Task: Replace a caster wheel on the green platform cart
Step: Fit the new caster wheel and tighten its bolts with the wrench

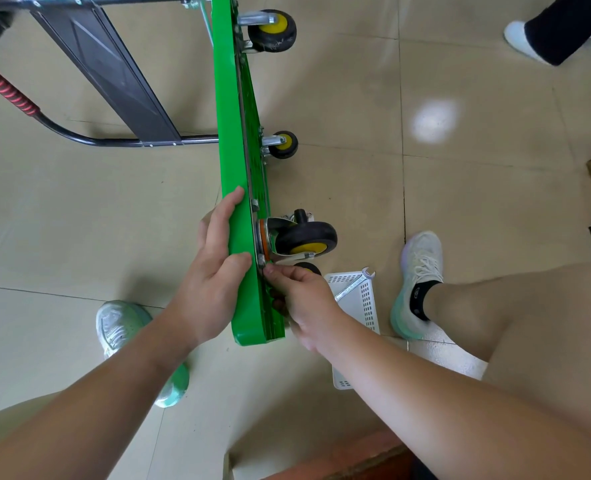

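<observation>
Cart deck (pixel 231 133) in left hand's (pixel 214 268) fingers (pixel 224 216), caster bolt (pixel 261 260) between right hand's (pixel 304 299); basket (pixel 366 299) beside.

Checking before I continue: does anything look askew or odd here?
The cart stands on its edge, steadied by the left hand; expected for this job. Only the wrench pokes over the basket rim. Nothing looks damaged.

Brightness: bright, even indoor light; colours clean.
Glare: soft white patch on the glossy floor tiles (pixel 434 121) at 2 o'clock.
Shadows: faint and soft-edged; a dim one on the floor beside the left hand (pixel 214 268), towards 8 o'clock.
Distortion: wide-angle bend; tile seams and the green cart (pixel 238 150) curve near the edges.
Focus: sharp at centre, softer at 6 o'clock.
</observation>
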Motion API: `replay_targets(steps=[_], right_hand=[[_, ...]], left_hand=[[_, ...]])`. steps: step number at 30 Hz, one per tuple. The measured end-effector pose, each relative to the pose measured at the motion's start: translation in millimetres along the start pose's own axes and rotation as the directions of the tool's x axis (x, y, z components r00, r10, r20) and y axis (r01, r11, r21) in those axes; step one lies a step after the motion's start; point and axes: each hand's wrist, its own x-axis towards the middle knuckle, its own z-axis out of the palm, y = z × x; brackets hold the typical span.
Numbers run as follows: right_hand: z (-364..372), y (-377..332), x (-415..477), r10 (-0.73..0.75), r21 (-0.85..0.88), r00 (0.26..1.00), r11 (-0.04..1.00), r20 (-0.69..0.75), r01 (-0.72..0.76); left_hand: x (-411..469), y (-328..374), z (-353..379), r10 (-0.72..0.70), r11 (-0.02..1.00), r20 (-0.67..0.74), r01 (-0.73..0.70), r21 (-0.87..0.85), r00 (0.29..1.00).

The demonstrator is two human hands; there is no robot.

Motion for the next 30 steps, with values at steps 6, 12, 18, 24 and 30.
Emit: replay_targets(steps=[6, 12, 18, 24, 30], right_hand=[[-6.7, 6.8, 3.9, -0.121, -0.208, 0.991, 0.972, -0.063, 0.105], [-11.6, 8.7, 8.1, -0.137, -0.281, 0.987, 0.954, -0.086, 0.108], [-9.6, 9.5, 8.0, -0.155, -0.238, 0.985, 0.962, -0.079, 0.132], [-9.2, 9.8, 7.7, -0.165, -0.28, 0.983, 0.95, -0.085, 0.135], [-13.0, 16.0, 9.6, -0.277, -0.357, 0.955, 0.907, -0.102, 0.225]], left_hand=[[0.0, 0.6, -0.4, 0.005, 1.0, 0.003, -0.006, 0.011, 1.0], [0.1, 0.2, -0.7, 0.004, 1.0, 0.005, -0.004, 0.019, 1.0], [-0.1, 1.6, 0.3, 0.001, 1.0, 0.001, -0.001, 0.012, 1.0], [-0.1, 0.9, 0.6, 0.005, 1.0, 0.005, -0.005, -0.003, 1.0], [0.2, 2.5, 0.2, 0.016, 1.0, 0.001, -0.016, 0.02, 1.0]])
